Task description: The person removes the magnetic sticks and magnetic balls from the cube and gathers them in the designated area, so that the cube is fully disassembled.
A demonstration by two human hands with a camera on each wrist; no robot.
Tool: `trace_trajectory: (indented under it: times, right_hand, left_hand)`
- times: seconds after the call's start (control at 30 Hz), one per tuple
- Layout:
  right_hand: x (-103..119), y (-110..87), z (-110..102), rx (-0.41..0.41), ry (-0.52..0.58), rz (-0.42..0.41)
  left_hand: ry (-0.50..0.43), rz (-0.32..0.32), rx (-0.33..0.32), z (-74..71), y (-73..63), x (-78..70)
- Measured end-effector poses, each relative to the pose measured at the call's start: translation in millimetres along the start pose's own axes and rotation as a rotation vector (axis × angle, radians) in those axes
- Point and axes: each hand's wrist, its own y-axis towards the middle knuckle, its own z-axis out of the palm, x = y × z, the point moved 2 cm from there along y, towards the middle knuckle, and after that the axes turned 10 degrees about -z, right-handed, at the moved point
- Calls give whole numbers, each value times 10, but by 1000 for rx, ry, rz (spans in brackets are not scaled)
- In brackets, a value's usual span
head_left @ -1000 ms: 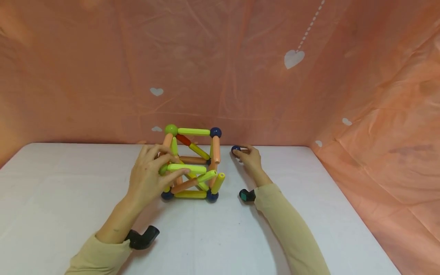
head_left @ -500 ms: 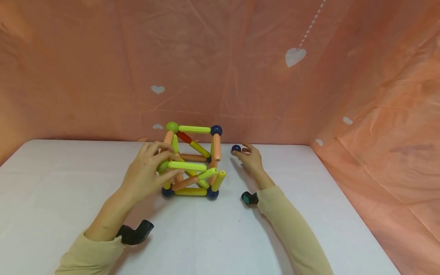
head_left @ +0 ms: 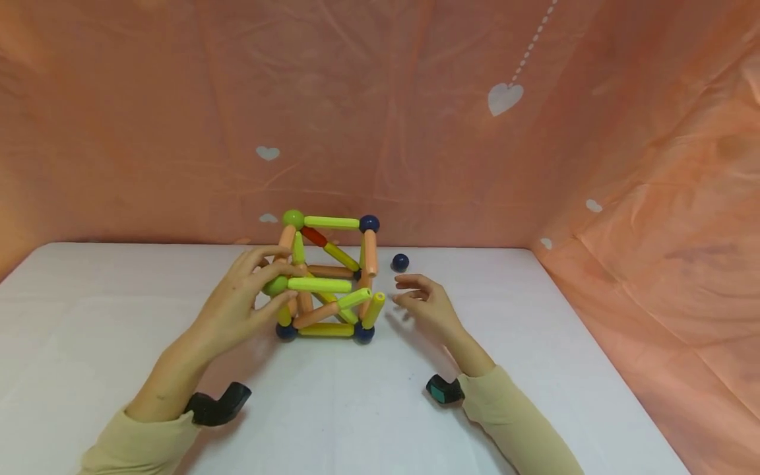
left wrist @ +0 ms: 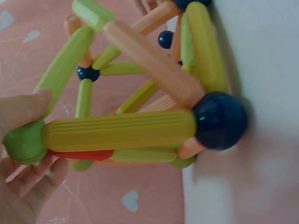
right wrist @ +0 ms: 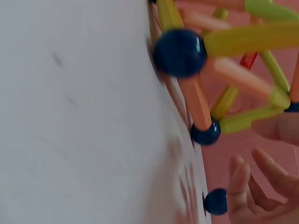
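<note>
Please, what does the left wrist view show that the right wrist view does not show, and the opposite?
Only the left wrist view shows the left hand, which grips a green ball, and white hearts on the curtain.

Only the right wrist view shows small dark marks on the table, and most of the right hand; the left wrist view has just blurred fingers at its top edge.

Both show the rod-and-ball frame, the loose blue ball, the white table and the pink curtain.

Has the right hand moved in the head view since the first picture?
Yes: the right hand has drawn back toward the camera, away from the loose blue ball and the far edge of the white table.
</note>
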Motion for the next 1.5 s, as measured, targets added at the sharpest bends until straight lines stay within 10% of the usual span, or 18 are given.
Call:
trace_trajectory:
  times: [0.27,0.6,1.07,1.5]
  right_hand:
    - [53,-151,228,275,40,-96]
    - [129,-200,354,139,-89,-114]
    - [257,-273,374,137,-322,-378]
    - [152,-174,13,118,-215,-92]
  left_hand:
    - [17,-17,-79,63,-47,6]
    - [-7,-34,-27,128,-85,-39]
    - [-87,-31,-8,135,-105,-18]
    - [-97,-63,5,129,-125,0]
